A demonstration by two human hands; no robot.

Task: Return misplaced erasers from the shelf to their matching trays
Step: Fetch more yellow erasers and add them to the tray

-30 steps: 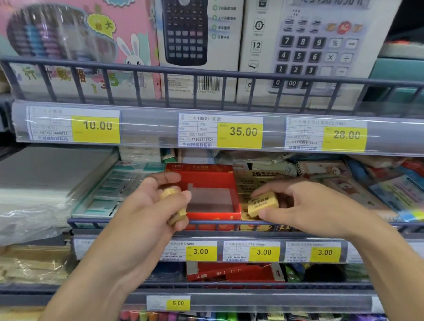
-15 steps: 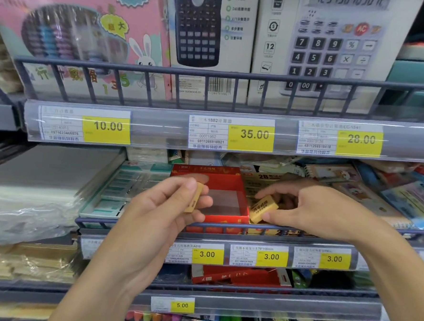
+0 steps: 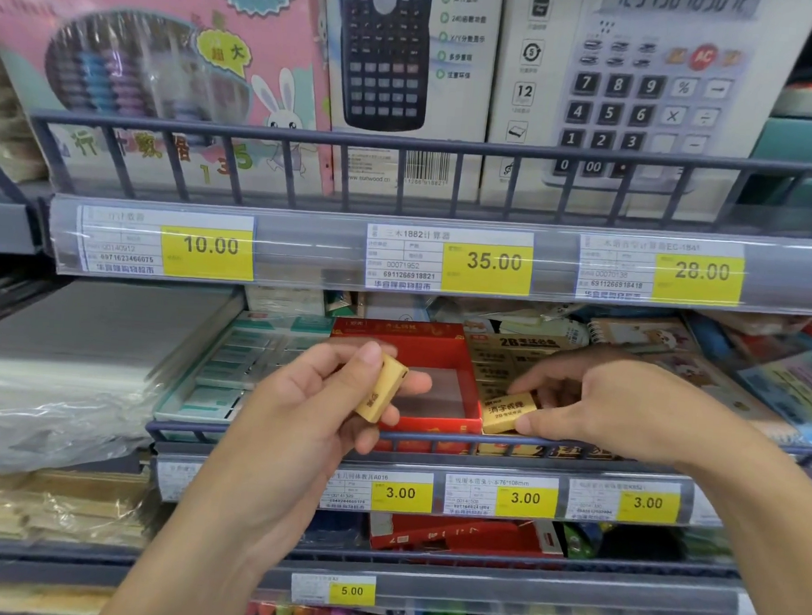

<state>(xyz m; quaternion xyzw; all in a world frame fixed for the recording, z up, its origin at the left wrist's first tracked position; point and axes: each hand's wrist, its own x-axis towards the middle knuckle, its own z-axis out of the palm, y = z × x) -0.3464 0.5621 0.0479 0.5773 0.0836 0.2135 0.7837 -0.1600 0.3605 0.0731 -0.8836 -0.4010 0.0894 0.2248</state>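
While the left hand (image 3: 314, 411) turns its yellow eraser (image 3: 381, 388) from a flat pinch a moment ago to standing on end between thumb and fingers, in front of the red tray (image 3: 428, 420), the right hand (image 3: 612, 405) has lowered the second eraser (image 3: 507, 411) to the front of the yellow tray (image 3: 515, 356). Its fingertips are still closed on it. I judge this one nearly returned; the left one waits.

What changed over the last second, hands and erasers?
The left hand turned its eraser from tucked in the fingers to held out on edge. The right hand lowered its eraser toward the gold tray. Both grips held; the red tray stayed put.
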